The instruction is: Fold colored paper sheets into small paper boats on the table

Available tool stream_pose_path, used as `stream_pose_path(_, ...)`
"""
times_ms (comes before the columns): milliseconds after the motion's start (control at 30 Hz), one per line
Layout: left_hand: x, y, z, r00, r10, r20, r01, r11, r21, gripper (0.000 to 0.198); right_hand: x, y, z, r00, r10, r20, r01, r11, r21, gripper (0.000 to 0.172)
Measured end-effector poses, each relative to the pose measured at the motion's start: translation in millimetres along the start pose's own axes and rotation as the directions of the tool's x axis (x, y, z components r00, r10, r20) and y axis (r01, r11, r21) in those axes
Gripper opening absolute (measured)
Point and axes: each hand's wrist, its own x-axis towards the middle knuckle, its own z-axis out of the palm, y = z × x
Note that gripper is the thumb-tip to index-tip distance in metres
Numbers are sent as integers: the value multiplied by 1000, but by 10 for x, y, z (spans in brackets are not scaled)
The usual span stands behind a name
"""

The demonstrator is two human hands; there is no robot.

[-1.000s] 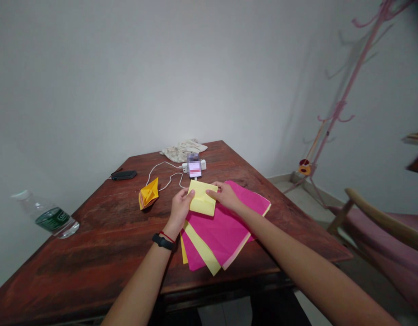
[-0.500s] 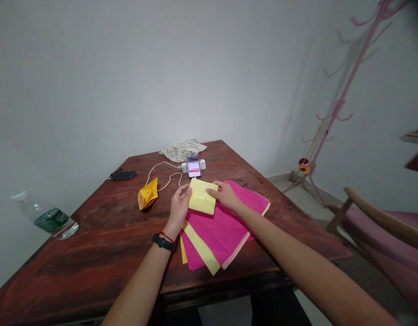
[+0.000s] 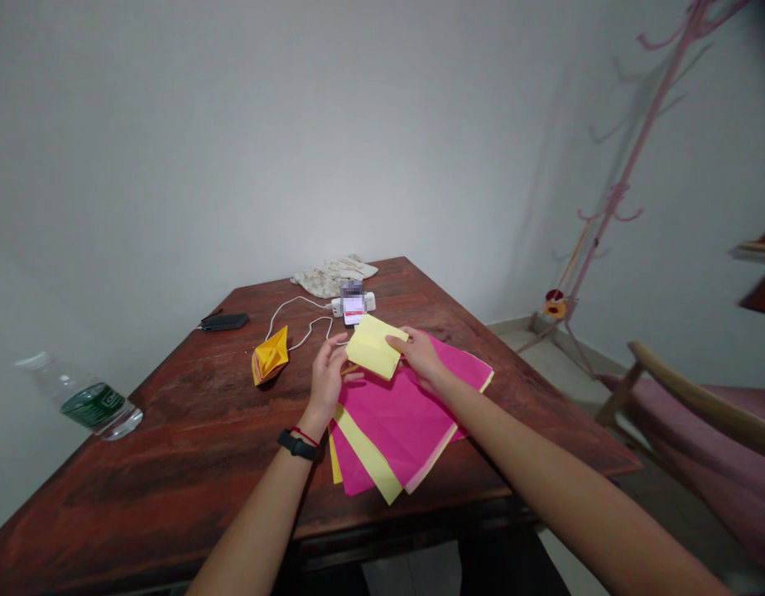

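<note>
A folded piece of pale yellow paper [image 3: 371,349] is tilted above a fanned stack of pink and yellow paper sheets [image 3: 395,422]. My right hand [image 3: 420,354] pinches its right side, thumb on top. At the paper's left edge, my left hand [image 3: 329,368] has its fingers apart and seems to hold nothing; whether a fingertip touches the paper I cannot tell. An orange-yellow folded paper piece [image 3: 271,356] sits on the table to the left of my hands.
On the dark red wooden table [image 3: 190,447] stand a water bottle [image 3: 90,401] at the left and a black phone-like device [image 3: 225,322]. Behind my hands are a phone [image 3: 353,306], a white power strip [image 3: 370,302] with cables and a crumpled cloth [image 3: 333,275]. A chair [image 3: 686,397] is at the right.
The yellow paper has turned and moved slightly right and up in my right hand. My left hand has let go of its left edge and spread its fingers.
</note>
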Motion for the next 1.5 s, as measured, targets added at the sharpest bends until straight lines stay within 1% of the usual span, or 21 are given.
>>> stream_pose_path(133, -26, 10, 15, 998, -3, 68, 2, 1000, 12, 46, -6, 2, -1, 1000, 4, -1, -4, 1000, 18, 24)
stream_pose_path(233, -36, 1, 30, 997, 8, 82, -12, 999, 46, 50, -12, -3, -1, 1000, 9, 9, -9, 1000, 14, 25)
stream_pose_path(367, -21, -37, 37, 996, 56, 70, -62, 995, 84, 51, -21, -16, 4, 1000, 23, 16, -24, 1000, 17, 23)
stream_pose_path(533, 30, -85, 18, 989, 133, 63, -140, 982, 125, 44, -33, -42, 11, 998, 57, 14, -58, 995, 78, 21)
stream_pose_path(633, 52, -108, -2, 981, 169, 98, -183, 970, 159, 42, -30, -51, 11, 998, 69, 9, -69, 993, 100, 21)
stream_pose_path(733, 49, -124, -26, 975, 159, 156, -192, 956, 223, 41, -17, -43, 8, 999, 43, -25, -40, 994, 106, 26)
stream_pose_path(867, 19, -118, -49, 969, 149, 198, -202, 938, 283, 41, 4, -16, -2, 997, -17, -78, 23, 997, 77, 40)
stream_pose_path(933, 11, -110, -56, 968, 125, 216, -186, 938, 293, 43, 9, -9, -5, 996, -31, -88, 37, 997, 64, 43)
stream_pose_path(1133, 30, -118, -76, 979, 78, 187, -130, 950, 284, 50, -8, -63, 12, 995, -45, -89, 51, 996, 70, 35)
stream_pose_path(1267, 29, -111, -76, 982, 64, 175, -112, 954, 277, 49, -16, -100, 29, 996, -38, -86, 45, 996, 75, 34)
stream_pose_path(1367, 27, -99, -72, 982, 81, 171, -126, 953, 275, 48, -18, -99, 41, 997, -50, -67, 55, 996, 74, 42)
stream_pose_path(1500, 40, -99, -78, 981, 108, 161, -149, 951, 271, 46, -47, -96, 47, 996, -80, 28, 78, 995, 67, 64)
